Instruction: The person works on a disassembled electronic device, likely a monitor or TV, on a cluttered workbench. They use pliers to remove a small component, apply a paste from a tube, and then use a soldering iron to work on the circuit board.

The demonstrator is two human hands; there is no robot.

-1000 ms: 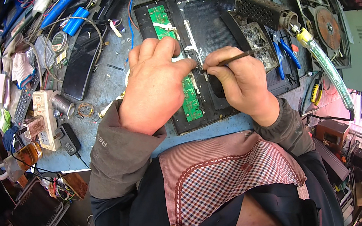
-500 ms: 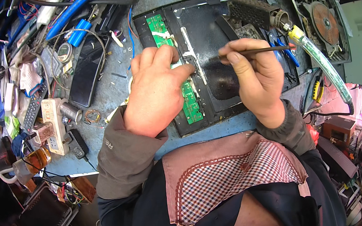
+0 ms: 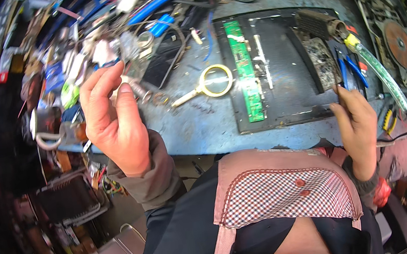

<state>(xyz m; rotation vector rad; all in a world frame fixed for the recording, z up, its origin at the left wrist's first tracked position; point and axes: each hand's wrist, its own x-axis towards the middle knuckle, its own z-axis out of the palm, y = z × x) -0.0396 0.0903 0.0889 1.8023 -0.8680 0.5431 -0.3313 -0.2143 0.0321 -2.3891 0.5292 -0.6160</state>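
My left hand (image 3: 115, 121) is raised over the left side of the bench, fingers bent and thumb apart, with nothing visible in it. To its right a yellow-rimmed magnifying glass (image 3: 217, 80) lies on the bench. My right hand (image 3: 358, 123) is at the lower right edge of a black panel (image 3: 288, 97), its thumb and forefinger apart. A small dark thing shows at its forefinger tip, too small to make out. A long green circuit board (image 3: 248, 87) lies along the panel's left side. Beyond my right fingertips, a perforated metal holder (image 3: 319, 22) stands on the panel.
Blue-handled pliers (image 3: 351, 71) and a tool with a clear green handle (image 3: 380, 68) lie at the right. Further right is an opened device with a round copper-coloured disc (image 3: 398, 42). Cables, blue cylinders (image 3: 161, 25) and a dark phone-like slab (image 3: 160, 63) crowd the left.
My left hand has left the circuit board and moved left, uncovering the magnifying glass. My right hand has moved to the panel's edge; the dark rod it held no longer shows clearly. The view has shifted.
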